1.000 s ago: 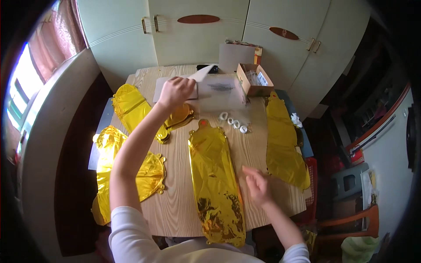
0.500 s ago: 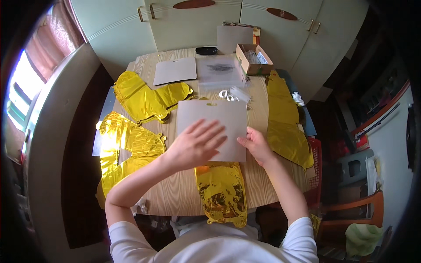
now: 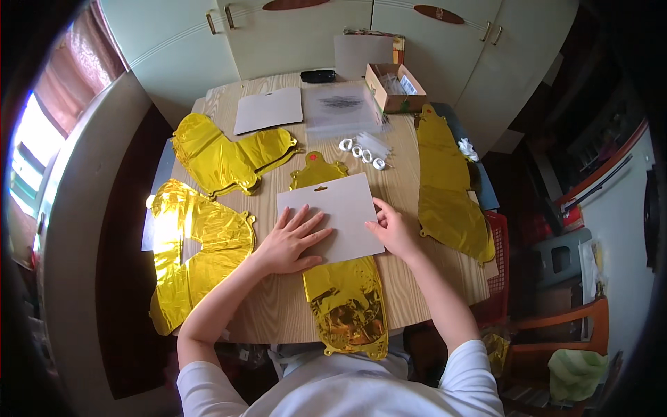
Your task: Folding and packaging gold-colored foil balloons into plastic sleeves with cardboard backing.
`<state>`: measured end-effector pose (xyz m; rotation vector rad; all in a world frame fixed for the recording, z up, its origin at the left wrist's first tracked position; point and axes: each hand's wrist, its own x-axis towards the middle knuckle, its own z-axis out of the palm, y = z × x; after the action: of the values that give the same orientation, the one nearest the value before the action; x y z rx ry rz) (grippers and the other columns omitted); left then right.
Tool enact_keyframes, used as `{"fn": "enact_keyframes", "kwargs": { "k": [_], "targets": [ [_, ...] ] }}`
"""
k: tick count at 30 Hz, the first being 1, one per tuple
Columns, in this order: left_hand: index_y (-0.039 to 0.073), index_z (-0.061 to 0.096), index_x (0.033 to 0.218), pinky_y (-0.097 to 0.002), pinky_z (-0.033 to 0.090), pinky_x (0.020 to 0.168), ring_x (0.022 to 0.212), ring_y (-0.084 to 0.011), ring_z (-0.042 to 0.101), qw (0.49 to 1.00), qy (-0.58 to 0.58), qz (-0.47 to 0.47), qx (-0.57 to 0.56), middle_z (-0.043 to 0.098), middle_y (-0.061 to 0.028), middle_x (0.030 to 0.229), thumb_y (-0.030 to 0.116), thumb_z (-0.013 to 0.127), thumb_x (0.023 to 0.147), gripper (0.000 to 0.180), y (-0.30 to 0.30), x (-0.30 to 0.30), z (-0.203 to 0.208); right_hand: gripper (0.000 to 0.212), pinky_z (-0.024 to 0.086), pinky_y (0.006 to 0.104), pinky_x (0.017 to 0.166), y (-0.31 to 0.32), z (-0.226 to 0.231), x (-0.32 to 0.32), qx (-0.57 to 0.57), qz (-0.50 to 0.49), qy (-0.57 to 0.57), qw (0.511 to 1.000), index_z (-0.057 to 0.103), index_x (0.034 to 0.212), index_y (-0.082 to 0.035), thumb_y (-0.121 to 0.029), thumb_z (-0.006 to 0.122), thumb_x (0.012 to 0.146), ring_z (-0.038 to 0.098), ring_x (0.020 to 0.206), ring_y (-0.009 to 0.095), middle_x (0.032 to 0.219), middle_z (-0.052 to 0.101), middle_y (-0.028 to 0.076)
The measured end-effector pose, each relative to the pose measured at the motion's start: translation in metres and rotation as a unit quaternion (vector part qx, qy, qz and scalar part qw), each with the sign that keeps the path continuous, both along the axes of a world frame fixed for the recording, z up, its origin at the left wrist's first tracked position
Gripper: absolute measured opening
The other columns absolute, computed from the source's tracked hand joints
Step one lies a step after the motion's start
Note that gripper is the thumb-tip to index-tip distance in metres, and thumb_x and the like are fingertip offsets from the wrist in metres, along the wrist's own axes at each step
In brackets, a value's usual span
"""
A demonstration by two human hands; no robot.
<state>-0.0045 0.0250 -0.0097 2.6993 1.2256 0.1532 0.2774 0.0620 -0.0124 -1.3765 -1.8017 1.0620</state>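
A pale grey card (image 3: 344, 215) with a small hang slot near its top edge lies slightly turned over a gold foil balloon (image 3: 347, 295). The balloon shows above and below the card, its middle hidden. My left hand (image 3: 288, 240) rests flat on the card's left part with fingers spread. At the card's right edge is my right hand (image 3: 390, 226), thumb on top and fingers curled around the side, pinching it.
Flat gold foil balloons lie at the left (image 3: 198, 229), far left (image 3: 222, 153) and right (image 3: 451, 181). Farther back are white ribbon rolls (image 3: 361, 153), a stack of cards (image 3: 269, 111), clear plastic bags (image 3: 344, 115) and an open cardboard box (image 3: 396, 90).
The card has tilted and moved down over the balloon, baring the balloon's far end. My left hand has settled flat on its left side; my right hand keeps the right edge.
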Motion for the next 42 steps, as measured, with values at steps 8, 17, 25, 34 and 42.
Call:
{"fn": "enact_keyframes", "kwargs": {
  "k": [8, 17, 25, 34, 42],
  "targets": [
    [0.031, 0.039, 0.149, -0.0627, 0.008, 0.116, 0.146, -0.0389, 0.019, 1.000, 0.011, -0.026, 0.001, 0.029, -0.0103, 0.157, 0.053, 0.054, 0.090, 0.065, 0.002, 0.002, 0.003, 0.047, 0.050, 0.0319, 0.066, -0.004, -0.028, 0.010, 0.199, -0.002, -0.098, 0.975, 0.057, 0.125, -0.002, -0.012, 0.072, 0.082, 0.057, 0.069, 0.018, 0.086, 0.058, 0.008],
    [0.032, 0.041, 0.148, -0.0630, 0.012, 0.115, 0.145, -0.0369, 0.024, 0.999, 0.013, -0.022, 0.027, 0.034, -0.0101, 0.155, 0.055, 0.051, 0.091, 0.062, 0.000, 0.001, 0.003, 0.040, 0.049, 0.0364, 0.077, -0.008, -0.024, 0.007, 0.219, 0.013, -0.123, 0.968, 0.060, 0.120, -0.004, -0.015, 0.072, 0.083, 0.057, 0.084, 0.025, 0.095, 0.055, 0.010],
    [0.033, 0.041, 0.147, -0.0645, 0.009, 0.115, 0.146, -0.0381, 0.021, 1.000, 0.010, -0.024, 0.003, 0.030, -0.0098, 0.157, 0.051, 0.053, 0.090, 0.061, 0.000, 0.002, 0.005, 0.038, 0.044, 0.0415, 0.097, -0.010, -0.018, 0.012, 0.234, 0.046, -0.146, 0.960, 0.064, 0.119, -0.009, -0.020, 0.073, 0.083, 0.052, 0.110, 0.030, 0.117, 0.054, 0.011],
    [0.033, 0.041, 0.147, -0.0661, 0.008, 0.114, 0.147, -0.0390, 0.018, 1.000, 0.006, -0.020, -0.007, 0.029, -0.0106, 0.158, 0.052, 0.053, 0.090, 0.062, -0.001, 0.000, 0.002, 0.034, 0.029, 0.0460, 0.115, -0.013, -0.019, 0.003, 0.262, 0.169, -0.176, 0.934, 0.070, 0.120, -0.022, -0.027, 0.070, 0.086, 0.037, 0.138, 0.032, 0.144, 0.048, 0.009],
    [0.011, 0.065, 0.100, -0.0478, 0.045, 0.083, 0.091, -0.0312, 0.056, 0.980, -0.191, -0.059, 0.020, 0.054, -0.0064, 0.086, 0.014, 0.072, 0.071, 0.030, -0.045, -0.002, 0.130, 0.034, 0.028, 0.0483, 0.115, -0.014, -0.017, 0.007, 0.249, 0.159, -0.219, 0.930, 0.070, 0.117, -0.028, -0.038, 0.070, 0.085, 0.041, 0.136, 0.027, 0.138, 0.055, 0.003]
  ]
}}
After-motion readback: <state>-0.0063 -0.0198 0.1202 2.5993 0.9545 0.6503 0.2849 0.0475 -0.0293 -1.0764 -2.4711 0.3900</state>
